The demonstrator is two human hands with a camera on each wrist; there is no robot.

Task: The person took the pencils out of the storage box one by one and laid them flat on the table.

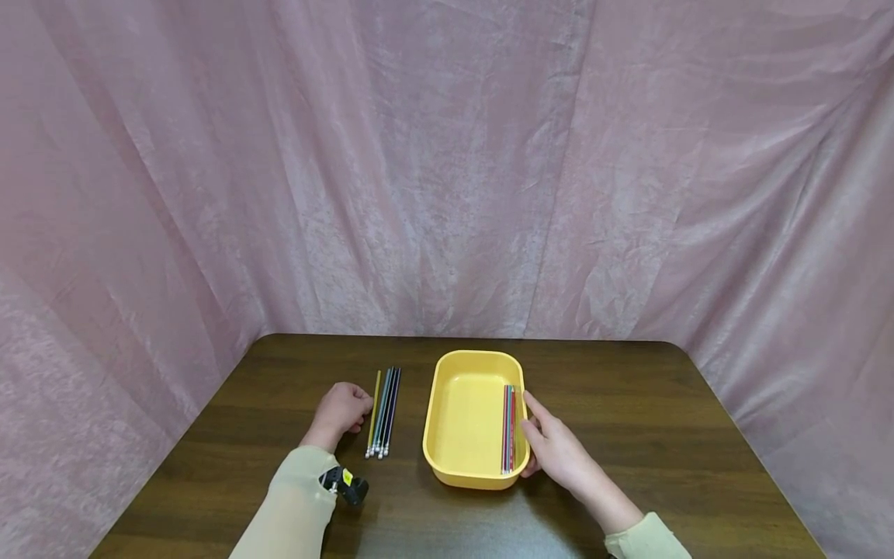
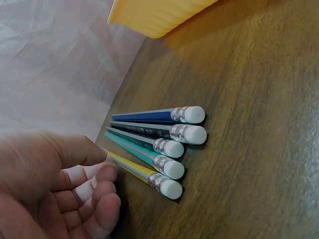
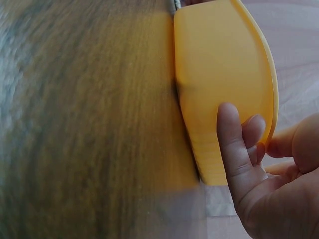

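Note:
My left hand [image 1: 342, 410] lies left of a row of several pencils, its fingertips right at the yellow pencil [image 2: 134, 169]. The fingers are bent in the left wrist view, and I cannot tell whether they pinch it. Beside it lie a teal pencil [image 2: 137, 147], black pencils [image 2: 144, 129] and a dark blue pencil [image 2: 144, 117], white eraser ends toward me. My right hand [image 1: 559, 454] holds the right side of a yellow plastic tray [image 1: 476, 480], thumb at the rim [image 3: 274, 94] and fingers against the outer wall. Red and other coloured pencils [image 1: 508, 427] lie inside along its right wall.
The dark wooden table [image 1: 628, 388] has rounded far corners. A pink curtain [image 1: 454, 194] hangs behind and at both sides. A small black camera [image 1: 345, 485] is strapped to my left wrist. The tray stands to the right of the pencil row.

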